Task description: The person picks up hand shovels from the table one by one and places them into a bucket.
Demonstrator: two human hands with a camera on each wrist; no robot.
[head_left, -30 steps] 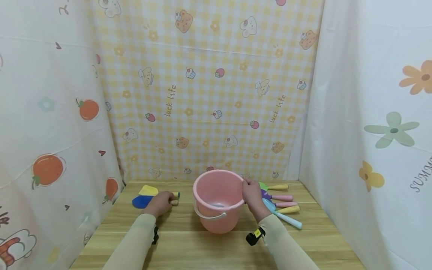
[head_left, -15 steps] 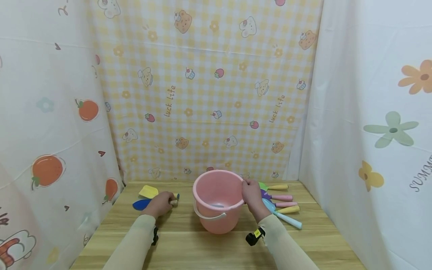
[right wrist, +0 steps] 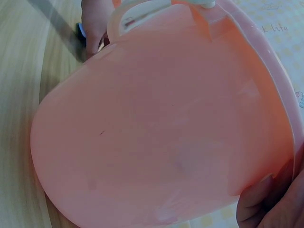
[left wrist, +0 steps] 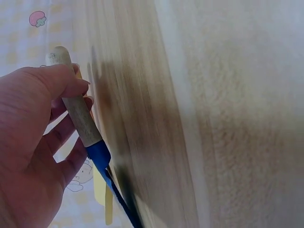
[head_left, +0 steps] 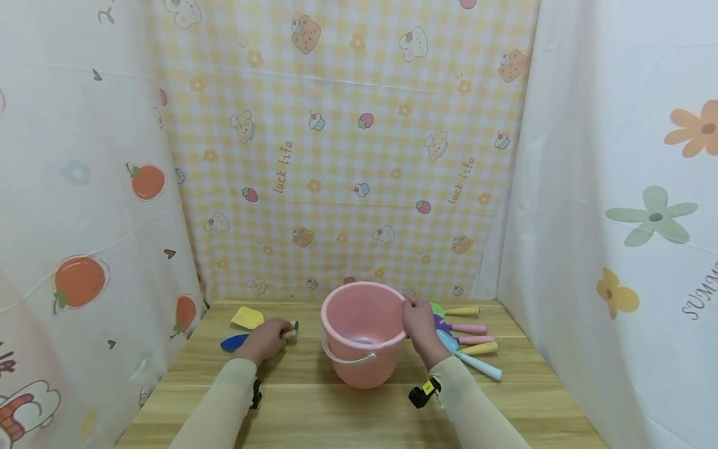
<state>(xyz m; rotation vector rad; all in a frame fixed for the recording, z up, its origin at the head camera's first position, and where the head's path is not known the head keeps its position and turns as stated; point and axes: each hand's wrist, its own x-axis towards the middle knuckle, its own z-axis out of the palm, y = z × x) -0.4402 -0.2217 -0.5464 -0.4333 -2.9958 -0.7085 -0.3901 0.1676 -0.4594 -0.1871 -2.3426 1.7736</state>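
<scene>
A pink plastic bucket (head_left: 363,340) with a white handle stands upright in the middle of the wooden table (head_left: 336,411). My right hand (head_left: 414,312) grips its right rim; in the right wrist view the bucket wall (right wrist: 166,128) fills the frame, with my fingers (right wrist: 266,204) curled on the rim. My left hand (head_left: 275,337) grips the wooden handle of a blue toy shovel (head_left: 234,342) to the left of the bucket. In the left wrist view the fingers (left wrist: 61,80) wrap the shovel's handle (left wrist: 78,118), its blue neck pointing down toward the table.
A yellow toy scoop (head_left: 247,317) lies just behind the blue shovel. Several pastel toy garden tools (head_left: 465,340) lie in a row right of the bucket. Patterned cloth walls (head_left: 359,156) close in the table on three sides.
The blue shovel's blade looks narrower now, turned or tipped a little in my left hand. The bucket and my right hand have stayed put.
</scene>
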